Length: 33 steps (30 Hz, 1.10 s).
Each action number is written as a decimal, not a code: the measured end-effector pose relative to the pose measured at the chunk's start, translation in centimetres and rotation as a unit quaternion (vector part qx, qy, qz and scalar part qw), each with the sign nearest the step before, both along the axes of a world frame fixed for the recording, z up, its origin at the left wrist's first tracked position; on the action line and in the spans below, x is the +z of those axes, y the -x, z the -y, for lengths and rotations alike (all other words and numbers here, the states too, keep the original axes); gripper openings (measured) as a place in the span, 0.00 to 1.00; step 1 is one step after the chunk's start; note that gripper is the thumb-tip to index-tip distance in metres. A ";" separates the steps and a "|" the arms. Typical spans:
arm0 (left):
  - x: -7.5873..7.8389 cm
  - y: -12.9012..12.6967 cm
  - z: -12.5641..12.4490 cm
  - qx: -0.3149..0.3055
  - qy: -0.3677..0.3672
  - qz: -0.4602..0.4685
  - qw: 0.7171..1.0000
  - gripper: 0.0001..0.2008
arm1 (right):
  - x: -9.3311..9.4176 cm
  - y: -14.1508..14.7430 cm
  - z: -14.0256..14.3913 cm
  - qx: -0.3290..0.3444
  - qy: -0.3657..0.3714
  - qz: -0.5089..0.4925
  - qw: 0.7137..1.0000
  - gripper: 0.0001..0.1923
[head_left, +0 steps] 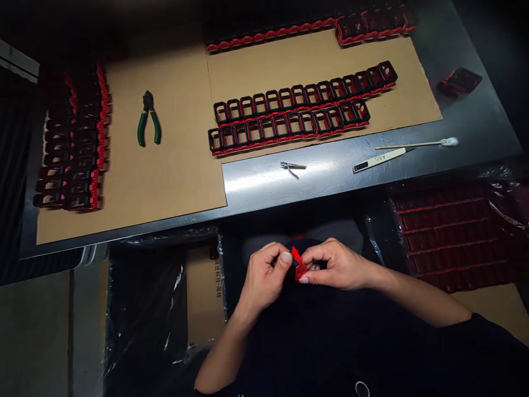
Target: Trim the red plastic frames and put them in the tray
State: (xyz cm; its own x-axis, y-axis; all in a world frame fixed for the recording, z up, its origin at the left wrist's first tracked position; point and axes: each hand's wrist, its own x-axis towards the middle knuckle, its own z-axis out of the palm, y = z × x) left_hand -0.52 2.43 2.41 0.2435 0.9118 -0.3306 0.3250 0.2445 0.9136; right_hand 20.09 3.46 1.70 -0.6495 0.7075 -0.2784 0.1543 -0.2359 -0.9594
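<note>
If I take the middle of the view as the centre of the clock, the small angular red-and-black plastic part (300,271) is found near five o'clock, held in the air before the person's dark clothing (314,342), on the near side of the grey metal table (264,184). I judge it to be very light and rather stiff, because it keeps sharp corners between the fingers. Its surface is perhaps smooth and a little slippery, and any thin projecting piece could be fragile, so it seems better to take it by the solid edges, with gentle fingertip pressure. The left hand (264,278), at the part's nine o'clock, has the fingers curled inward, and the thumb and forefinger pinch its upper side. The right hand (341,267), at its three o'clock, is less folded; the thumb touches the lower corner and the forefinger comes to the side facing it, with only a narrow space between them. How hard each hand presses, I cannot tell. From the part toward twelve o'clock, well apart on the table, lie the small silver metal nippers (293,166), and beyond these the two rows of black-and-red rounded rectangular frames (275,125).
</note>
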 end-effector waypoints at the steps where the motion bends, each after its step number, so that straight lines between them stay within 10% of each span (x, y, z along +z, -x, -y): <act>1: -0.3 -0.1 0.1 0.026 0.012 0.008 1.000 0.30 | 0.0 0.0 0.0 0.003 0.008 -0.006 1.000 0.11; 6: -1.6 0.6 0.9 0.141 0.088 0.084 0.982 0.31 | -0.2 0.0 0.0 -0.018 0.012 -0.013 1.000 0.12; 18: 1.5 0.4 1.2 -0.038 0.086 0.030 0.995 0.32 | -1.2 0.4 -0.2 -0.091 -0.336 0.007 0.938 0.06; 33: -0.7 -0.2 1.9 0.010 -0.134 -0.069 0.989 0.37 | -1.1 0.8 -0.4 -0.157 -0.374 0.008 0.914 0.17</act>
